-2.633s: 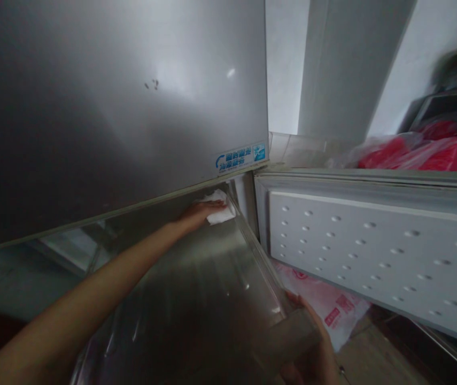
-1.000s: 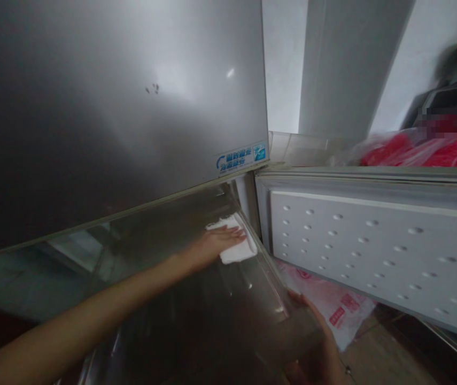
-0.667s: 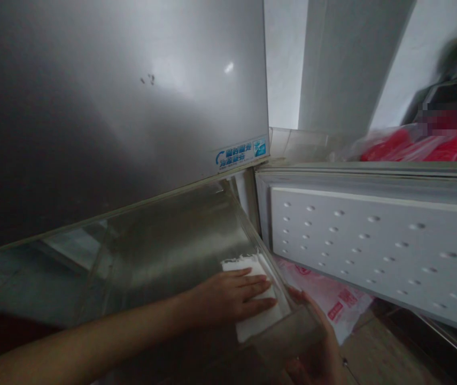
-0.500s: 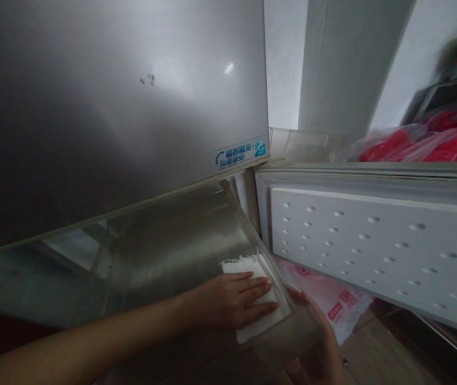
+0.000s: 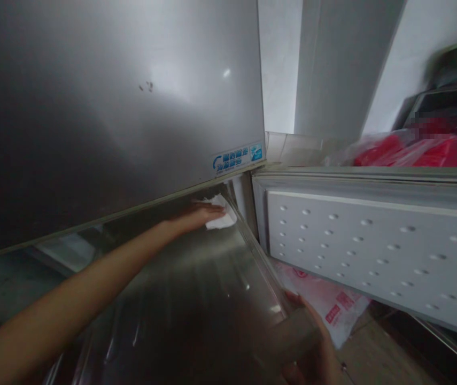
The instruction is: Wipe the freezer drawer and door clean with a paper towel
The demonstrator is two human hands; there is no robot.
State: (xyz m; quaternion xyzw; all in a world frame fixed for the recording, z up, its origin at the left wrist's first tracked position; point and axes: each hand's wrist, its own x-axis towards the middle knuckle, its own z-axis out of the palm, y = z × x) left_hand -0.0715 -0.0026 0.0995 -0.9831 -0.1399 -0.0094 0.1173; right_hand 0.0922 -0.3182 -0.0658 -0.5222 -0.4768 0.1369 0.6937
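Note:
My left hand (image 5: pixel 206 215) lies with its fingers stretched over a white paper towel (image 5: pixel 226 218), pressing it on the shiny greyish surface of a pulled-out fridge drawer (image 5: pixel 196 289). The towel is at the drawer's far right corner, close under the silver upper door (image 5: pixel 132 107). Wet streaks and drops show on the surface nearer to me. My right hand (image 5: pixel 322 342) is wrapped round the drawer's near right corner, fingers partly hidden behind it.
On the right an opened fridge door (image 5: pixel 372 240) with a dimpled white inner panel stands out sideways. Below it lies a pinkish plastic bag (image 5: pixel 328 299) on the tiled floor. Red things in clear plastic (image 5: pixel 408 149) lie behind the door.
My left hand has slid the paper towel away from me, from the drawer's near right side to its far corner. My right hand stays at the near corner.

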